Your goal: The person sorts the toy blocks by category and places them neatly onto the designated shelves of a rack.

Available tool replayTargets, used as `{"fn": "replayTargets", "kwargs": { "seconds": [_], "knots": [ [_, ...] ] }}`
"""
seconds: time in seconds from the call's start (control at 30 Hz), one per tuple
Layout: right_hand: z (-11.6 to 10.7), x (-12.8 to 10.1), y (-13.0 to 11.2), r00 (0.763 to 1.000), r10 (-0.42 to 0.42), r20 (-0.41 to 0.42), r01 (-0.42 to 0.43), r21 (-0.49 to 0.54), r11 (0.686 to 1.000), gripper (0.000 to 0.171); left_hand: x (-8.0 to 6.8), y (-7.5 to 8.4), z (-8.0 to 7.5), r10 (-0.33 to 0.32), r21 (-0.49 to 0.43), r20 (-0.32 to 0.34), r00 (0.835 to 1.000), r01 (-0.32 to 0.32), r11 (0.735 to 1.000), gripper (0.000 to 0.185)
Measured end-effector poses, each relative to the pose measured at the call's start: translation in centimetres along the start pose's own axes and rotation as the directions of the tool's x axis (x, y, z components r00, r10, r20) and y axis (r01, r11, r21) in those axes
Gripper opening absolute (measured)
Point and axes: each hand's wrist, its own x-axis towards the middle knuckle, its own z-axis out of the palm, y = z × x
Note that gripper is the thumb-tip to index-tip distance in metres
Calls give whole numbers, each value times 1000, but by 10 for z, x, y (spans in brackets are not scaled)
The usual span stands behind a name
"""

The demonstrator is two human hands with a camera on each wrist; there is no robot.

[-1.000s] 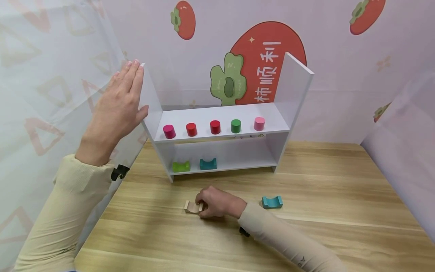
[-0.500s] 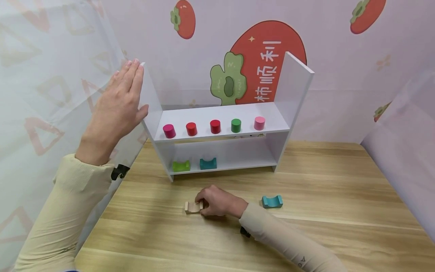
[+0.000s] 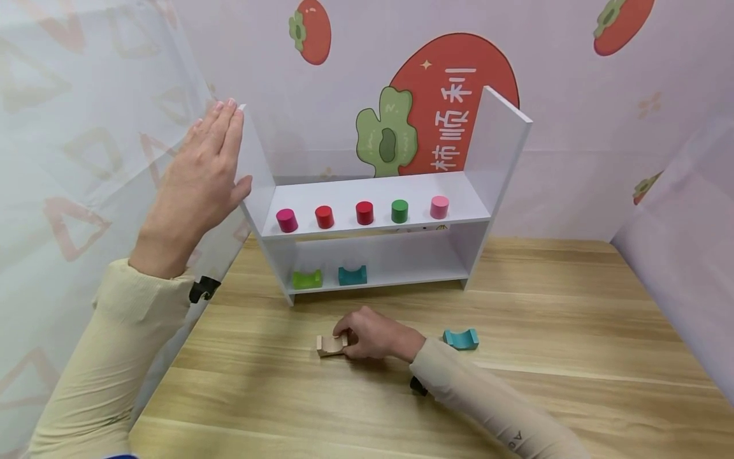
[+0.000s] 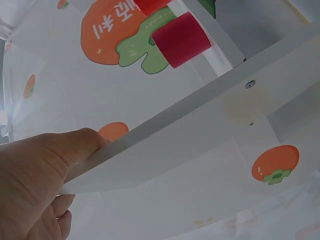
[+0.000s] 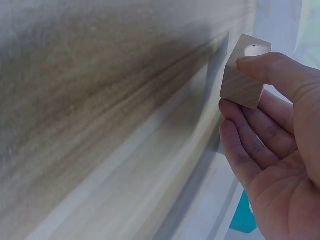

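The right hand (image 3: 375,335) pinches a plain wooden block (image 3: 331,345) between thumb and fingers, low over the table (image 3: 573,357), roughly midway between the table's near and far edges and toward its left half. In the right wrist view the thumb sits on the block's top face and the fingers curl below it. Whether the block rests on the wood or is just off it cannot be told.

The left hand (image 3: 197,178) lies flat, fingers straight, against the outer face of the left side panel of a white shelf unit (image 3: 499,146) standing at the table's far edge.

Between the block and the shelf's lower opening runs a bare strip of table. A teal arch block (image 3: 460,338) lies on the table just beside the right wrist, on its right. The table's right half and near edge are open wood.

On the lower shelf sit a green arch block (image 3: 306,279) and a second teal arch (image 3: 352,275), side by side at the left end. The upper shelf carries a row of five cylinders (image 3: 364,213): magenta, red, red, green, pink.
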Motion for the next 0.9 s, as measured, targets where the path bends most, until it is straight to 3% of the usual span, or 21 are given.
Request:
{"fn": "replayTargets", "kwargs": {
  "seconds": [0.37,0.9],
  "knots": [
    [-20,-8,1,1000,11,-16,-11,12,1000,28,1,0,0,-2,0,5,1000,2,1000,92],
    [-57,-30,17,993,-48,-103,43,-46,998,28,1,1,-1,-16,8,25,1000,16,1000,92]
  ]
}}
